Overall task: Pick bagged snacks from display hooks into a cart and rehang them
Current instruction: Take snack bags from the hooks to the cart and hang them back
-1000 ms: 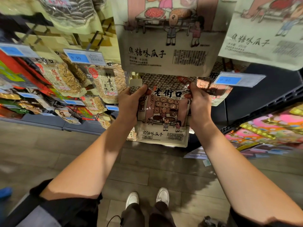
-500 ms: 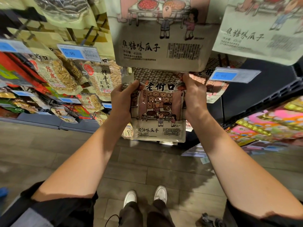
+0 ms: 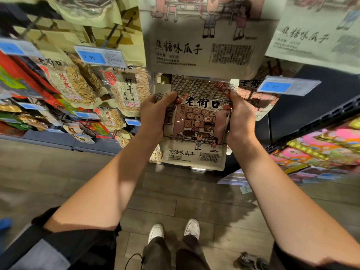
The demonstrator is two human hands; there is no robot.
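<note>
Across the upper half of the frame runs a display wall point(image 3: 124, 41) hung with snack bags on hooks, and the biggest of them, a pale paper-look bag point(image 3: 204, 36) printed with cartoon figures, hangs at top centre just above the hands. Below it, at the centre of the frame, is the task's own snack bag point(image 3: 196, 133), beige with a street-stall drawing; it stands upright, its long axis running top to bottom of the frame, its printed face toward the camera. Its top edge is tucked up behind the lower edge of the big bag, so the hang hole and the hook cannot be seen, and I cannot tell whether the bag is already on a hook or only held up to one. The left hand point(image 3: 155, 112) grips the bag's upper left corner, thumb across the front; the right hand point(image 3: 241, 114) grips the upper right corner the same way. Both sit level at the bag's top, equally near, so neither arm has the shorter reach. Judging from this, the coming move turns on the hidden top edge, which lies straight above and slightly beyond the hands. A blue price tag point(image 3: 288, 86) juts out just right of the right hand. No cart is in view.
</note>
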